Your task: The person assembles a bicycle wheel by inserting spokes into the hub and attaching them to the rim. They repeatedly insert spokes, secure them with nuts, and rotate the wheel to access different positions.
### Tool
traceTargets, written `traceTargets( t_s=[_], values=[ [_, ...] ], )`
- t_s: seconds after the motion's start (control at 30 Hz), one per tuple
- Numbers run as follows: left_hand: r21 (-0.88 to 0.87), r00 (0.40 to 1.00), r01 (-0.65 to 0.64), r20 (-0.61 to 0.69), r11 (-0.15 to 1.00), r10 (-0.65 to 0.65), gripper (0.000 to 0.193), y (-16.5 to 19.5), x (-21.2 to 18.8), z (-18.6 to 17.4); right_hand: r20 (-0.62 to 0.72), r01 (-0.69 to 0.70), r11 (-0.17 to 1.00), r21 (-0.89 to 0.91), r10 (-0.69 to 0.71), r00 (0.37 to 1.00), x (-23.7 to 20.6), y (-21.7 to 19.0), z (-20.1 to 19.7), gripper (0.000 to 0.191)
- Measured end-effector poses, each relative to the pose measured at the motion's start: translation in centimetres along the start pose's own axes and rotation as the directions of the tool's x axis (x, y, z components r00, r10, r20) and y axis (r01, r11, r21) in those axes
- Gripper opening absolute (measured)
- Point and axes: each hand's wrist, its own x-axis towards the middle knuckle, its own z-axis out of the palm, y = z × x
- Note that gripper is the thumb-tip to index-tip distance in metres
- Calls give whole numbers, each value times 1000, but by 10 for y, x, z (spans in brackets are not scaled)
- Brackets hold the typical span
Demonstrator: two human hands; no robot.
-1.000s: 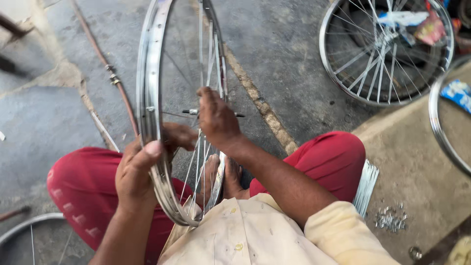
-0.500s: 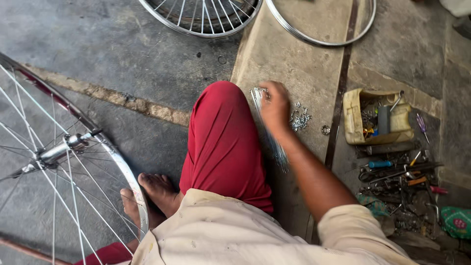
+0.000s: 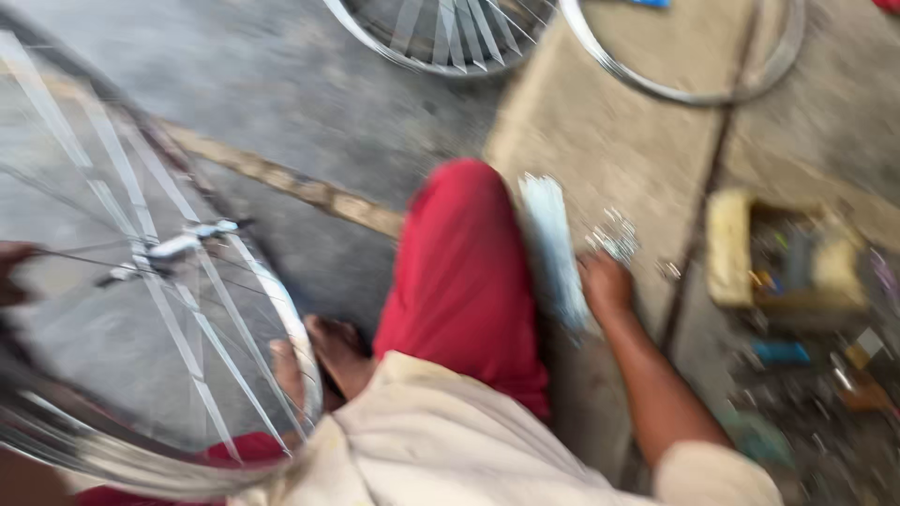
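wheel (image 3: 159, 309) stands at the person's left, hub and several spokes already fitted, the left hand (image 3: 14, 276) at its edge, fingers too blurred to tell. right hand (image 3: 605, 281) reaches the loose nipples (image 3: 614, 234) beside the spoke bundle (image 3: 553, 248), fingers curled; lacing looks unfinished.

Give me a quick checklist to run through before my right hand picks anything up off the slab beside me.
1. Right hand at the small metal bits: ok, it rests just beside the pile.
2. Grasp closed on anything: cannot tell, the frame is blurred.
3. Spoke bundle within reach: ok, it lies right by the hand.
4. Wheel supported: ok, the rim leans against the feet and lap.
5. Left hand on the wheel: cannot tell, only a sliver shows at the frame edge.
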Motion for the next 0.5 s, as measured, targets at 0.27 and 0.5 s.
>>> traceTargets(
  t_s=[0.27, 0.5],
  values=[
    [15, 999, -34, 13, 999, 33, 34, 26, 15, 45, -173, 61, 998, -28, -65, 983, 30, -11, -13, 28],
    [13, 999, -46, 27, 999, 46, 24, 32, 6, 63, -366, 257, 938, 234, -159, 917, 88, -171, -119, 9]
  ],
)
